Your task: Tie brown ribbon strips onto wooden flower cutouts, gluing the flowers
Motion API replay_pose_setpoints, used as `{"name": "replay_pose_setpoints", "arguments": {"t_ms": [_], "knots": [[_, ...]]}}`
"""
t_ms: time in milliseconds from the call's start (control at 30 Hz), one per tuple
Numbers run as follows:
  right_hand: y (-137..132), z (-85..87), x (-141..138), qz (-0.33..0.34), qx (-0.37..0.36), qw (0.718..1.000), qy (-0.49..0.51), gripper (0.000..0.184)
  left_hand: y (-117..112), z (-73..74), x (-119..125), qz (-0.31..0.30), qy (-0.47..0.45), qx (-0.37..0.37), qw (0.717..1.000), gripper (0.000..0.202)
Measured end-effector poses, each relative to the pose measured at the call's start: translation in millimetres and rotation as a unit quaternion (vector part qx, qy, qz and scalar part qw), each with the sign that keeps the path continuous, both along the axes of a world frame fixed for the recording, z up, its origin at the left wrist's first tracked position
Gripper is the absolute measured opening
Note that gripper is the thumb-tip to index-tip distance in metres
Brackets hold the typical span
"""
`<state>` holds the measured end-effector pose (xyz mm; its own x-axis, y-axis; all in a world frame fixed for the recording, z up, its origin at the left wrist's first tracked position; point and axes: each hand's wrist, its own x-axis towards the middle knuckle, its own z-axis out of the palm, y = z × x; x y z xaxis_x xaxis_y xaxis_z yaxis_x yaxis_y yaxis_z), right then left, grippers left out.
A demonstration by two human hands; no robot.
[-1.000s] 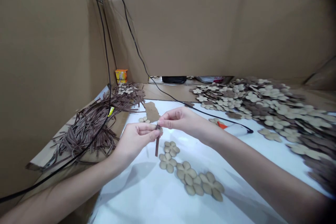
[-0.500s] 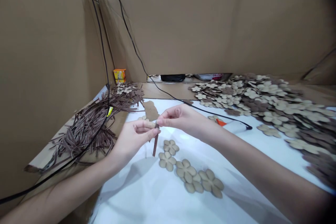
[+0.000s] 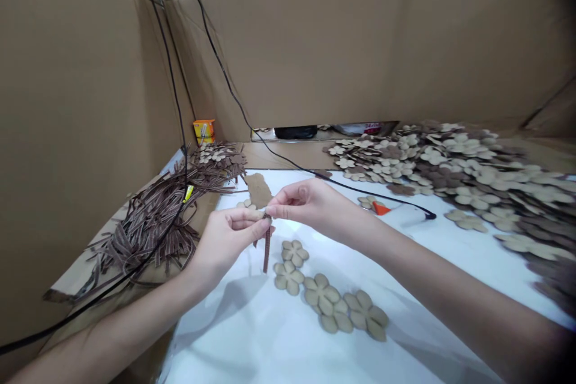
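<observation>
At the far left, a tall cardboard wall [image 3: 76,132] is seen, and a black cord [image 3: 170,72] is hung down in front of it. A big heap of brown striped strips [image 3: 148,231] is piled near the wall, and a small orange and yellow box [image 3: 204,131] is set in the corner behind it. The left hand [image 3: 225,241] is almost shut, and a thin brown striped strip [image 3: 267,249] is pinched in it. The top of that strip is pinched by the right hand [image 3: 310,204] too, so the two hands are touching at the tips, and the strip is held above a white sheet [image 3: 234,336]. Much open white room is left below the left hand. Tan paper flowers [image 3: 323,295] are laid just below the strip, and a huge heap of flowers [image 3: 463,168] runs off the right edge. The strip is hung a bit straighter than in the earlier view.
</observation>
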<state>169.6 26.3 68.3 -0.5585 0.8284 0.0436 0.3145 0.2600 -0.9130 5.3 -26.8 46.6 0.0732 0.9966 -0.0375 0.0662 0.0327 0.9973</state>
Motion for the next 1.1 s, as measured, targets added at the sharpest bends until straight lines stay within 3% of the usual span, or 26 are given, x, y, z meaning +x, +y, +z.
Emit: {"name": "replay_pose_setpoints", "arguments": {"t_ms": [133,267,467,1100], "knots": [[0,7.2,4,-0.006,0.018,1.0,-0.017,0.029,0,0.1,-1,0.002,-0.02,-0.005,1.0,0.023],[0,11.9,6,0.004,-0.028,0.999,-0.025,0.028,-1,1.9,-1,-0.007,-0.029,-0.013,0.999,0.023],[2,7.3,3,0.004,-0.051,0.999,0.014,0.021,-3,3.5,1,-0.012,-0.022,-0.021,0.999,0.022],[1,5.9,2,0.04,-0.066,0.995,0.062,0.024,-6,2.4,3,0.001,-0.031,0.006,0.999,0.017]]}}
